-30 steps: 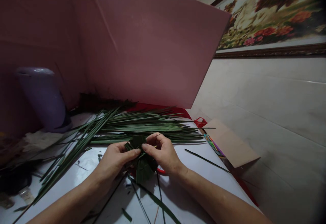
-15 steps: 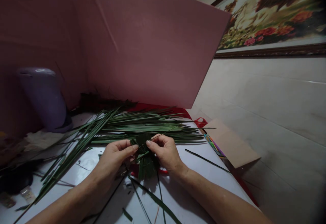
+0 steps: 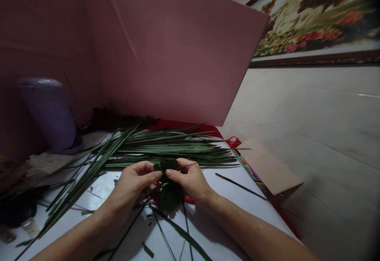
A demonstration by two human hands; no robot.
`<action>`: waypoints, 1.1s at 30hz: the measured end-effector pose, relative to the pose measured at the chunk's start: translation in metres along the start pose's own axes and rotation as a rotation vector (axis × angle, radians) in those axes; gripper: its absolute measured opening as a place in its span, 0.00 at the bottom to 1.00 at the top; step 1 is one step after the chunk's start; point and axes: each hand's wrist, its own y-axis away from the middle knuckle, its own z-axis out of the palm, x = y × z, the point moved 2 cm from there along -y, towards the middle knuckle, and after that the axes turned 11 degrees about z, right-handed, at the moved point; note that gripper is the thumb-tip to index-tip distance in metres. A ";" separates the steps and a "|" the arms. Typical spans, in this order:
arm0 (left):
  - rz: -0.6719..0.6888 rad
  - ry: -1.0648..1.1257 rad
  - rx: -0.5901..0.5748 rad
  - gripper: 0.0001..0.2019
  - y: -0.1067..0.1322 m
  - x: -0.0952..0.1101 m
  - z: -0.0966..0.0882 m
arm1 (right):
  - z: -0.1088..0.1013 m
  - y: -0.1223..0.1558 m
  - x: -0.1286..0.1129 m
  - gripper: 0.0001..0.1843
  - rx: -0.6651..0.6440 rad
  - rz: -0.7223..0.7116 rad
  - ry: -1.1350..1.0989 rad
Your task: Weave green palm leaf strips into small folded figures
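Between my two hands is a small woven piece of dark green leaf strips (image 3: pixel 170 195), its folded strips fanning downward. My left hand (image 3: pixel 141 178) pinches its left side between thumb and fingers. On the other side, my right hand (image 3: pixel 190 178) presses its thumb against the top middle, fingers curled behind. A thin strip end sticks out past my right fingers. Below the piece, something red, partly hidden, lies on the white table (image 3: pixel 225 221). Loose leaf strips (image 3: pixel 181 231) lie in front of my wrists.
Long green leaves (image 3: pixel 172 146) are heaped across the back of the table, with more slanting down the left. A purple container (image 3: pixel 52 114) stands at the left. A single strip (image 3: pixel 240 187) lies right of my hand. Cardboard (image 3: pixel 271 168) leans beyond the right edge; a pink panel (image 3: pixel 178 55) rises behind.
My right thumb has shifted slightly left and down over the woven piece, closer to my left thumb. The piece has turned, so its lower part looks darker and more rounded.
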 end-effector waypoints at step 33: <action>0.019 0.028 0.042 0.12 0.005 0.005 0.006 | 0.004 -0.001 0.003 0.04 0.075 0.067 -0.002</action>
